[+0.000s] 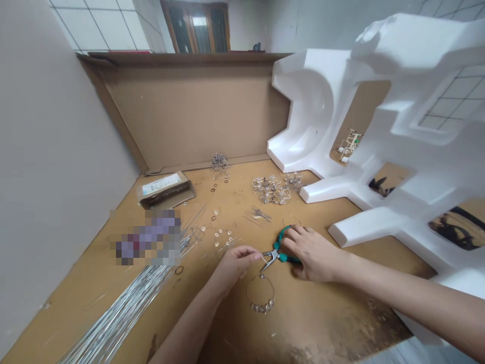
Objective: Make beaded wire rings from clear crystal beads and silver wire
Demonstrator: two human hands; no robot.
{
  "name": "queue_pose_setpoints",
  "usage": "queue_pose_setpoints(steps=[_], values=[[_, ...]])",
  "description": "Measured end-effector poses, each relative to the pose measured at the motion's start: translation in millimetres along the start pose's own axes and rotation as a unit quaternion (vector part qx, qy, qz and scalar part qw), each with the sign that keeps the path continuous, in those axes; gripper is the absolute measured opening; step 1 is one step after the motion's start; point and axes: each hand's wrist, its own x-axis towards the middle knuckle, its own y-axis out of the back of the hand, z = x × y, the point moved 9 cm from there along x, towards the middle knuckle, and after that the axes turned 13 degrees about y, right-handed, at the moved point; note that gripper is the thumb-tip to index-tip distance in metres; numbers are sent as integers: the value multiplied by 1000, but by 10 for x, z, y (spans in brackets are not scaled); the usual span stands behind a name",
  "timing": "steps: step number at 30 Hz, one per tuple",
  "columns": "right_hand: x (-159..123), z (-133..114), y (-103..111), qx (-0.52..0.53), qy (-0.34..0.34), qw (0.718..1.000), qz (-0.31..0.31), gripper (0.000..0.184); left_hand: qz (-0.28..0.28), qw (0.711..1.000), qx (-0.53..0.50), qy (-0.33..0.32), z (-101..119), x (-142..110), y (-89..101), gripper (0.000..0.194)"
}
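Note:
My right hand (308,252) is wrapped round the teal handles of a pair of pliers (272,257), whose jaws are parted and point left. Between finger and thumb, my left hand (242,259) pinches a short piece of thin wire (265,260). The wire's free end lies at the plier jaws; whether they touch it I cannot tell. Just below the jaws is a wire ring (247,293) with several clear beads (262,306) along its bottom.
A bundle of straight wires (129,298) lies at left, beside a blurred-out patch. Loose beads (223,236), short wires (258,215), a pile of beaded rings (271,189) and a small open box (166,189) lie farther back. White foam packing (322,111) stands at right.

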Motion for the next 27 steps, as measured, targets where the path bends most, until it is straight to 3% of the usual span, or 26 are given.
queue_pose_setpoints(steps=[5, 11, 15, 18, 21, 23, 25, 27], values=[[65, 71, -33, -13, 17, 999, -36, 76, -34, 999, -11, -2, -34, 43, -35, 34], [193, 93, -118, -66, 2, 996, -66, 48, -53, 998, -31, -3, -30, 33, -55, 29], [230, 65, -115, -73, 20, 995, -64, 44, -69, 995, -66, -6, -11, 15, -60, 27], [133, 156, -62, -30, 8, 998, -50, 44, -95, 989, -113, -18, 23, -7, -61, 25], [-73, 296, 53, 89, -23, 996, 20, 49, -125, 978, -166, -26, 51, -25, -51, 21], [-241, 401, 106, 229, -64, 967, 93, 48, -140, 972, -189, -24, 46, -21, -47, 20], [-357, 428, 79, 411, -85, 896, 148, 37, -146, 968, -202, -16, 20, -2, -50, 20], [-403, 391, 38, 524, -100, 830, 161, 34, -152, 966, -209, -6, -10, 17, -67, 20]])
